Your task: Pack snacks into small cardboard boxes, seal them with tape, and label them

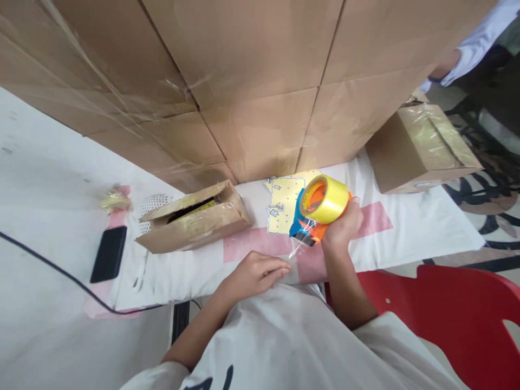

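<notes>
My right hand is wrapped round the handle of an orange and blue tape dispenser, loaded with a roll of yellowish clear tape. A short strip of clear tape runs from the dispenser's cutter down towards my left hand. The fingers of that hand are pressed together on the strip's end, close to my shirt. Left of the dispenser lies a narrow cardboard box, its top flaps parted over a dark gap.
A tall wall of taped cardboard boxes stands behind the table. Another carton sits at the right end, near a person's sleeve. A phone and a black cable are left; a red chair is right.
</notes>
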`<action>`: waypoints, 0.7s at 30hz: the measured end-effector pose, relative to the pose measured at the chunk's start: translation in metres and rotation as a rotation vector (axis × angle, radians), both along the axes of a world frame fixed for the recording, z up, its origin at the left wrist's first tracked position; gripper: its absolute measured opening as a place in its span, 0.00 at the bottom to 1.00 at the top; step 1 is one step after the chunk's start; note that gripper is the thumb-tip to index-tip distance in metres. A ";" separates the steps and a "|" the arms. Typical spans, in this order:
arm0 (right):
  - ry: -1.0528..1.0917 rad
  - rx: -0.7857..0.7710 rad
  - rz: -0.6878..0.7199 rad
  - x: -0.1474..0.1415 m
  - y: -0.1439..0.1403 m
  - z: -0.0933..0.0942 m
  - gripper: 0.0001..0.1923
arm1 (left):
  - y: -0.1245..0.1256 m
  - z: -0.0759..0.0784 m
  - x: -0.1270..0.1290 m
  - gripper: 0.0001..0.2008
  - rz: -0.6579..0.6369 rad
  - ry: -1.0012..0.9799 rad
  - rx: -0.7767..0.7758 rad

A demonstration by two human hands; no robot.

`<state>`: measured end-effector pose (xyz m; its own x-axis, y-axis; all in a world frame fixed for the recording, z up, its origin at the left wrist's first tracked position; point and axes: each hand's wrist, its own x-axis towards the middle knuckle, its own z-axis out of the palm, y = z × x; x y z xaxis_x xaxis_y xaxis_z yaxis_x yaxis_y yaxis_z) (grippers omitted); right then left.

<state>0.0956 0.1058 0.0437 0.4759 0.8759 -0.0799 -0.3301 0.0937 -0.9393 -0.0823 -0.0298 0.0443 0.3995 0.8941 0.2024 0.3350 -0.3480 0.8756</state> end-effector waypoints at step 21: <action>0.310 -0.183 0.135 -0.018 0.003 0.011 0.14 | 0.009 -0.031 0.016 0.15 0.213 -0.273 -0.456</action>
<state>0.0775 0.1084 0.0547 0.2860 0.8867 -0.3632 -0.5992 -0.1303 -0.7899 -0.0663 -0.0213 0.0136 0.1880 0.9703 -0.1521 0.0967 0.1359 0.9860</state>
